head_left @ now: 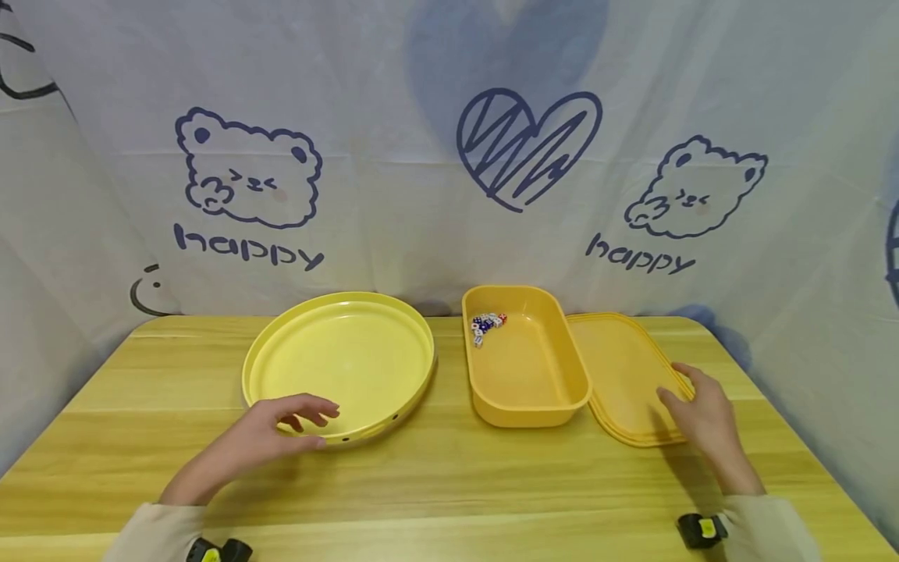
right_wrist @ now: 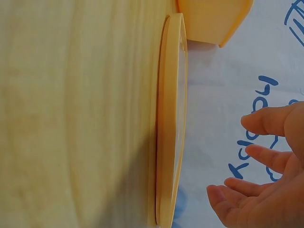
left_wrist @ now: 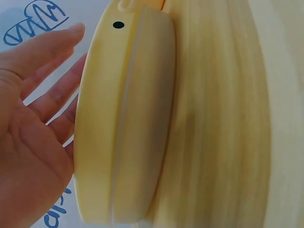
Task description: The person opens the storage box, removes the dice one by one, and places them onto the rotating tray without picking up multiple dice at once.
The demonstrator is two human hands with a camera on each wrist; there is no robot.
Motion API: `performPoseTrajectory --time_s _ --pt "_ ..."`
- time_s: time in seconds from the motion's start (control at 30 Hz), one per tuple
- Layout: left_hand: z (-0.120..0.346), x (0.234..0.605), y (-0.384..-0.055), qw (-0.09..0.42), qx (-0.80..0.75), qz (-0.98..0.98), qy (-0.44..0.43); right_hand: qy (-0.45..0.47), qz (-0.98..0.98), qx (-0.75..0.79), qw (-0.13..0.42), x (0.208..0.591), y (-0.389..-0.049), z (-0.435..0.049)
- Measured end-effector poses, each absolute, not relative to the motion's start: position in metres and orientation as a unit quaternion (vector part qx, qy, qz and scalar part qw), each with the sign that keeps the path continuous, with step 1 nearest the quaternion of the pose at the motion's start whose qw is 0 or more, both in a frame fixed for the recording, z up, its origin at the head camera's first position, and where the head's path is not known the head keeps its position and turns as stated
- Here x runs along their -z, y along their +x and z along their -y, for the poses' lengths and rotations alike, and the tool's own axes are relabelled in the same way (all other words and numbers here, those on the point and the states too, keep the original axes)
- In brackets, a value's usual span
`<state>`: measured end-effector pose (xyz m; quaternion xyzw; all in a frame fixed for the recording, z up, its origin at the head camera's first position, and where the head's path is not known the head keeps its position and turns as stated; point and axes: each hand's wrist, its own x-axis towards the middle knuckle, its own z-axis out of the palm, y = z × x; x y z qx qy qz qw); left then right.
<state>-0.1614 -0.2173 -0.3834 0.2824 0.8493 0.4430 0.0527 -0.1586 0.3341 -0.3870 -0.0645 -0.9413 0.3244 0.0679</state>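
A round yellow tray (head_left: 344, 359) lies at the left of the table, with its side wall (left_wrist: 102, 118) large in the left wrist view. Over its near-left rim hovers my left hand (head_left: 281, 425), fingers loosely bent and holding nothing. In the middle stands an orange rectangular container (head_left: 530, 367), with several small dice (head_left: 485, 326), white, blue and red, gathered in its far left corner. A flat orange lid (head_left: 625, 375) lies to the right of the container. Above that lid's right edge is my right hand (head_left: 705, 410), its fingers spread and nothing between them.
A pale cloth (head_left: 393, 203) with printed bears, a heart and lettering hangs behind the wooden table (head_left: 435, 499). The container stands close against the lid's left edge. Each wrist carries a small black device (head_left: 701, 531).
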Motion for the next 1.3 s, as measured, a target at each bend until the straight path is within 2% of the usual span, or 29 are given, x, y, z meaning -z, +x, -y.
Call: performPoseTrajectory --time_s 0.23,0.43,0.77,1.0,1.3 --pt "0.216 0.386 -0.161 0.052 -0.425 -0.854 0.297 -0.055 0.942 -0.318 0.088 0.389 -0.158 -0.333" --pt "0.212 0.386 -0.167 0.047 -0.407 -0.853 0.323 -0.053 0.94 -0.328 0.081 0.386 -0.158 -0.331" --pt "0.212 0.393 -0.164 0.014 -0.404 -0.837 0.368 -0.01 0.911 -0.404 0.088 0.35 -0.162 -0.291" --pt "0.211 0.395 -0.163 0.017 -0.412 -0.833 0.369 0.056 0.912 -0.4 0.078 0.317 -0.193 -0.253" --pt "0.215 0.394 -0.162 0.024 -0.412 -0.837 0.358 0.113 0.897 -0.427 0.012 0.3 -0.249 -0.206"
